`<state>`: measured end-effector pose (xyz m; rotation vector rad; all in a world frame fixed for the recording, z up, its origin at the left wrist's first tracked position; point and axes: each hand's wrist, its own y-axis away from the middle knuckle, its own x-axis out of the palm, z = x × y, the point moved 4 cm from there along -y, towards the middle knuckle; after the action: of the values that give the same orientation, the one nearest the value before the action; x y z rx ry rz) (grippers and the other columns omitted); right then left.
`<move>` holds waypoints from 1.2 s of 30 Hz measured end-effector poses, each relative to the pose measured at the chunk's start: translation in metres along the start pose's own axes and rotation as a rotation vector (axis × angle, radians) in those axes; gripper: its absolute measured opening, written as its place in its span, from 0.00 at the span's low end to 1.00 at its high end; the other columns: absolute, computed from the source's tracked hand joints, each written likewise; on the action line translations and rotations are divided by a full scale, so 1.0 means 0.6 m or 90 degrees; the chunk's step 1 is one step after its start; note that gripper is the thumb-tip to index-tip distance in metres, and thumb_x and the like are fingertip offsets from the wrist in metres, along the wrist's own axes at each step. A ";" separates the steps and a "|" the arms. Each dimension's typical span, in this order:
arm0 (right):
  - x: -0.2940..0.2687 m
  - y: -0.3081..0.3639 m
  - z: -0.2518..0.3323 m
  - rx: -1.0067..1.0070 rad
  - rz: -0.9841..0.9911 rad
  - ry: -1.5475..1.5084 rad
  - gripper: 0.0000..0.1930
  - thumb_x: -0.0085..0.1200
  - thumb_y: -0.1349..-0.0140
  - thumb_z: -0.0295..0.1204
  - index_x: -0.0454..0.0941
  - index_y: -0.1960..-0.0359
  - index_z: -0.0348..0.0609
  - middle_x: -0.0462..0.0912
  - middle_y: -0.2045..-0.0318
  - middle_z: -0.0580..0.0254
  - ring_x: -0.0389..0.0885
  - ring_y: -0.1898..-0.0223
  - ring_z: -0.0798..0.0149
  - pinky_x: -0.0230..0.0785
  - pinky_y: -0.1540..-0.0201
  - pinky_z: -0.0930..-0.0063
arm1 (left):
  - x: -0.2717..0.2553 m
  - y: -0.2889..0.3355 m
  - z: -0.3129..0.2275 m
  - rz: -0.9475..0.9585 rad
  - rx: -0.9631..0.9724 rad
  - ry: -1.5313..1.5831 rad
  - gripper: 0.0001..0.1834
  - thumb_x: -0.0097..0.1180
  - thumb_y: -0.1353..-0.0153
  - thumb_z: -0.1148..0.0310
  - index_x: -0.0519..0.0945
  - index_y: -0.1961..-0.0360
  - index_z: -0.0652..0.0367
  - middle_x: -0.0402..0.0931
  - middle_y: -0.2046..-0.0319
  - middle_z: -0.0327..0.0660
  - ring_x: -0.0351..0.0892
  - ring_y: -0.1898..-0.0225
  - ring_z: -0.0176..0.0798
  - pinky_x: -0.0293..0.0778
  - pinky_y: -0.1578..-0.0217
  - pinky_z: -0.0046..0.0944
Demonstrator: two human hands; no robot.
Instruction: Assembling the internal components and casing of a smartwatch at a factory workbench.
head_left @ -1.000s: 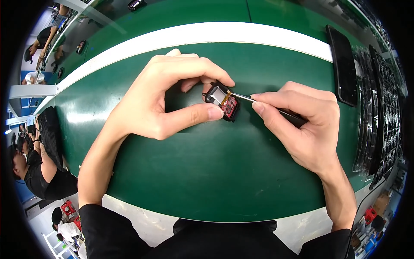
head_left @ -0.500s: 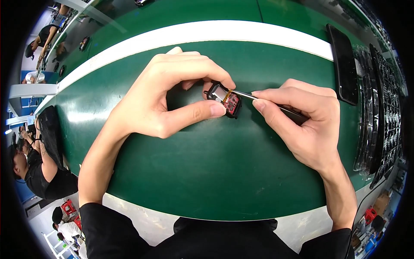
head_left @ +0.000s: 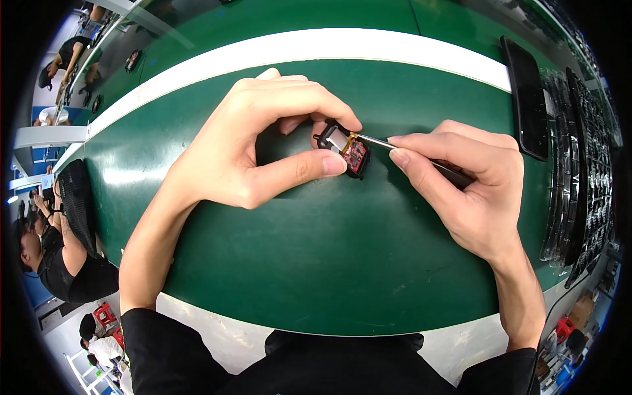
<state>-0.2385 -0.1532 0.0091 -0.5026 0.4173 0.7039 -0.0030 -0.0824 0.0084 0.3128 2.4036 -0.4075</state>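
A small black device housing (head_left: 356,172), open on top, shows a silver cell (head_left: 337,138), a red circuit board (head_left: 356,155) and a bit of yellow tape or ribbon between them. My left hand (head_left: 263,141) pinches this housing between thumb and fingers, just over the green tabletop. In my right hand (head_left: 464,178) is a slim tool with a silver tip and dark handle, which looks like tweezers (head_left: 375,141). Its tip touches the housing's upper right side, by the yellow piece. My left fingertip partly covers that edge.
A white rail (head_left: 296,45) crosses beyond the green tabletop (head_left: 296,263); past it a green belt carries small devices (head_left: 133,60). At right lie a black phone-like slab (head_left: 525,99) and stacked clear plastic trays (head_left: 576,171). A person in black (head_left: 62,257) sits at the left.
Both hands keep nearly the same pose, with the tool tip still at the yellow piece. Beyond the rail, the belt's seam and devices have shifted to the right.
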 end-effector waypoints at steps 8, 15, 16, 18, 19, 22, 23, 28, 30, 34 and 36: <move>0.003 -0.001 0.000 -0.026 0.007 0.014 0.07 0.74 0.35 0.19 0.96 0.55 0.36 0.82 0.79 0.65 0.72 0.79 0.75 0.56 0.76 0.75 | -0.001 0.001 0.000 -0.004 -0.002 -0.002 0.25 0.77 0.48 0.63 0.92 0.48 0.59 0.89 0.62 0.38 0.70 0.68 0.36 0.62 0.60 0.39; 0.002 0.001 0.001 -0.025 -0.001 0.014 0.07 0.75 0.36 0.19 0.96 0.56 0.36 0.83 0.79 0.64 0.73 0.79 0.74 0.56 0.75 0.76 | 0.001 0.002 0.001 0.012 0.010 -0.034 0.23 0.76 0.45 0.63 0.92 0.48 0.60 0.91 0.59 0.40 0.78 0.64 0.38 0.64 0.61 0.39; 0.002 0.001 0.002 -0.018 -0.002 0.014 0.07 0.75 0.36 0.19 0.96 0.57 0.35 0.83 0.79 0.64 0.73 0.79 0.74 0.56 0.75 0.76 | 0.001 0.002 0.002 0.012 0.010 -0.034 0.23 0.76 0.45 0.63 0.92 0.48 0.60 0.91 0.59 0.40 0.78 0.64 0.38 0.64 0.61 0.39; 0.000 0.001 0.000 -0.022 -0.003 0.007 0.07 0.75 0.36 0.19 0.96 0.57 0.35 0.82 0.79 0.64 0.73 0.79 0.74 0.56 0.75 0.76 | 0.000 0.003 0.002 0.018 0.007 -0.048 0.23 0.76 0.44 0.62 0.92 0.48 0.60 0.91 0.60 0.40 0.78 0.64 0.38 0.64 0.61 0.39; -0.001 0.001 0.000 -0.026 -0.003 0.001 0.07 0.74 0.37 0.18 0.96 0.57 0.35 0.82 0.79 0.64 0.73 0.79 0.74 0.56 0.76 0.76 | 0.000 0.002 0.001 0.018 0.007 -0.049 0.23 0.76 0.44 0.62 0.92 0.48 0.60 0.91 0.60 0.40 0.78 0.64 0.38 0.64 0.61 0.39; -0.002 0.002 -0.003 -0.035 0.000 0.010 0.07 0.74 0.37 0.18 0.96 0.58 0.35 0.82 0.79 0.64 0.72 0.79 0.75 0.56 0.76 0.76 | 0.002 0.000 0.000 0.008 0.012 -0.031 0.23 0.76 0.44 0.63 0.92 0.48 0.60 0.91 0.60 0.39 0.78 0.64 0.38 0.64 0.61 0.39; -0.002 0.002 -0.003 -0.034 0.000 0.010 0.07 0.74 0.37 0.18 0.96 0.58 0.35 0.82 0.79 0.64 0.72 0.79 0.75 0.56 0.76 0.76 | 0.003 0.000 0.001 0.007 0.012 -0.033 0.23 0.76 0.45 0.63 0.92 0.48 0.59 0.91 0.60 0.39 0.77 0.64 0.38 0.64 0.61 0.39; 0.004 0.005 -0.005 -0.033 0.012 -0.005 0.07 0.74 0.38 0.18 0.96 0.58 0.35 0.82 0.80 0.64 0.72 0.80 0.75 0.56 0.76 0.75 | 0.001 0.002 0.000 0.007 0.004 -0.037 0.23 0.76 0.45 0.63 0.92 0.48 0.59 0.90 0.60 0.39 0.75 0.66 0.37 0.63 0.61 0.39; 0.006 0.005 -0.003 -0.035 -0.002 -0.002 0.05 0.73 0.38 0.17 0.94 0.61 0.34 0.81 0.80 0.62 0.73 0.82 0.72 0.57 0.78 0.73 | 0.001 0.002 -0.001 0.010 -0.003 -0.040 0.23 0.77 0.45 0.63 0.92 0.48 0.59 0.90 0.60 0.39 0.74 0.66 0.37 0.63 0.61 0.38; 0.001 0.002 0.004 -0.032 -0.004 0.017 0.03 0.72 0.40 0.16 0.93 0.65 0.34 0.79 0.82 0.61 0.73 0.83 0.70 0.58 0.79 0.71 | 0.002 0.000 -0.003 0.001 0.015 -0.024 0.23 0.78 0.47 0.65 0.92 0.48 0.58 0.89 0.61 0.38 0.72 0.67 0.36 0.62 0.60 0.38; -0.008 0.003 0.003 -0.026 0.002 0.024 0.03 0.71 0.39 0.16 0.93 0.64 0.34 0.80 0.81 0.63 0.73 0.83 0.73 0.58 0.78 0.73 | 0.001 0.000 -0.004 0.005 0.006 -0.025 0.25 0.79 0.48 0.67 0.92 0.46 0.58 0.87 0.63 0.36 0.72 0.67 0.35 0.62 0.60 0.38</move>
<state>-0.2429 -0.1533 0.0124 -0.5548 0.4406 0.7082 -0.0050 -0.0813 0.0098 0.3163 2.3624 -0.4186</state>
